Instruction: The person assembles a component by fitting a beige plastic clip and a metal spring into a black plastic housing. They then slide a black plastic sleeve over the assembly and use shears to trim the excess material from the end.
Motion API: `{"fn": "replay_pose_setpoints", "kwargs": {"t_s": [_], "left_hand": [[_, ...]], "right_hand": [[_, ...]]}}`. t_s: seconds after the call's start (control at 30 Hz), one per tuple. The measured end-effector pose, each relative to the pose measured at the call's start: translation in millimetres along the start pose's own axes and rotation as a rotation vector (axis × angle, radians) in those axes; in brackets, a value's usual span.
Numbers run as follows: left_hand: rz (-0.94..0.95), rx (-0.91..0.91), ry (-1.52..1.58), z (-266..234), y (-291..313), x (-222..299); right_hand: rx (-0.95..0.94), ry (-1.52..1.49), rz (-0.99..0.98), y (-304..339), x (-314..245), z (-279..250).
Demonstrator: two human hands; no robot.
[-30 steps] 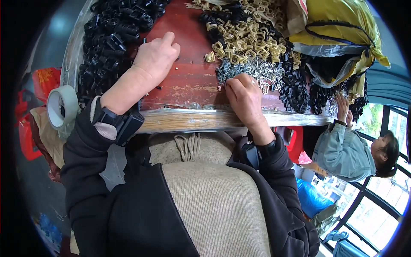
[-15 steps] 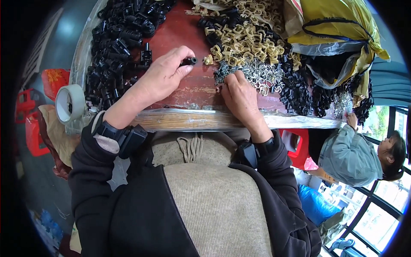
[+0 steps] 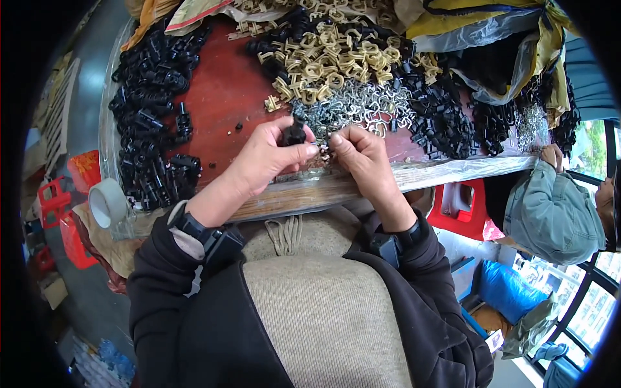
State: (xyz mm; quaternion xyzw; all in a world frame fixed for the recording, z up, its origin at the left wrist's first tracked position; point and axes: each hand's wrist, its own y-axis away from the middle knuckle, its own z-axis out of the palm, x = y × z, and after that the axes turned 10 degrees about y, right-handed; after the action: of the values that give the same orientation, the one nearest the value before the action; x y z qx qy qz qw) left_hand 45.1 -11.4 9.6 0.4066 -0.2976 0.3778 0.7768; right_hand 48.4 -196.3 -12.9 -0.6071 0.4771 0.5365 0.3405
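Observation:
My left hand (image 3: 268,157) is closed around a black plastic fitting (image 3: 294,133), with thumb and fingers on its sides. Close beside it, my right hand (image 3: 367,161) has thumb and forefinger pinched together; anything tiny between them is too small to make out. Both hands are above the near edge of the red table (image 3: 223,81). Just beyond them lie a heap of bent silver metal clips (image 3: 381,107) and a heap of tan plastic clips (image 3: 349,55). A single tan clip (image 3: 272,103) sits apart, past my left hand.
Black fittings (image 3: 152,119) are heaped along the left side, small black pieces (image 3: 446,123) to the right. A tape roll (image 3: 108,202) rests at the left corner, a yellow sack (image 3: 550,58) at the far right. Another person's sleeve (image 3: 540,207) reaches the table at right.
My left hand has turned the black fitting and brought it nearer my right hand. My right hand has rolled over, showing its thumb. The view has shifted slightly.

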Motion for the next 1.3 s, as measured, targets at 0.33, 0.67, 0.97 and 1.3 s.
{"fn": "replay_pose_setpoints", "kwargs": {"t_s": [0.33, 0.67, 0.97, 1.3], "left_hand": [[0.310, 0.052, -0.321, 9, 2, -8], [0.597, 0.040, -0.592, -4, 27, -4], [0.406, 0.055, -0.388, -18, 40, -11], [0.257, 0.032, -0.121, -9, 33, -13]], "right_hand": [[-0.098, -0.221, 0.114, 3, -10, 13], [-0.125, -0.183, 0.128, 17, -28, 29], [-0.084, -0.047, 0.023, 28, -39, 45], [0.055, 0.114, -0.077, 28, -30, 43]]}}
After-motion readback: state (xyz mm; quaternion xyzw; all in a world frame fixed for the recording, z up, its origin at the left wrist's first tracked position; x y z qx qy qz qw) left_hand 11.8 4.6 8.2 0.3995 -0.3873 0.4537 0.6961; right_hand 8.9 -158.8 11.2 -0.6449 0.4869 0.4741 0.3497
